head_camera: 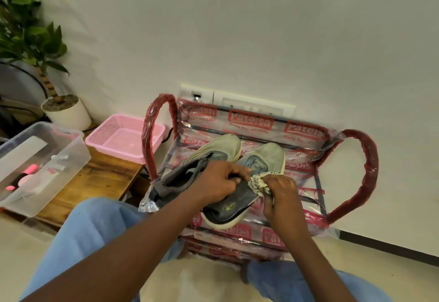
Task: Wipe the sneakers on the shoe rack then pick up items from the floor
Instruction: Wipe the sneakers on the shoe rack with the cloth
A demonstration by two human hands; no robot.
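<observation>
Two grey and pale green sneakers sit side by side on the top shelf of a shoe rack (306, 133) wrapped in clear plastic with red print. My left hand (219, 181) grips the tongue area of the right sneaker (266, 159). My right hand (281, 189) holds a bunched white speckled cloth (260, 180) pressed against that sneaker's side. The left sneaker (213, 149) lies next to it, partly hidden behind my left hand.
A pink mesh basket (126, 135) and a clear plastic box (35, 166) holding pink items stand on a low wooden table (99, 178) at the left. A potted plant (64, 109) stands behind them. Wall sockets (237, 102) sit behind the rack.
</observation>
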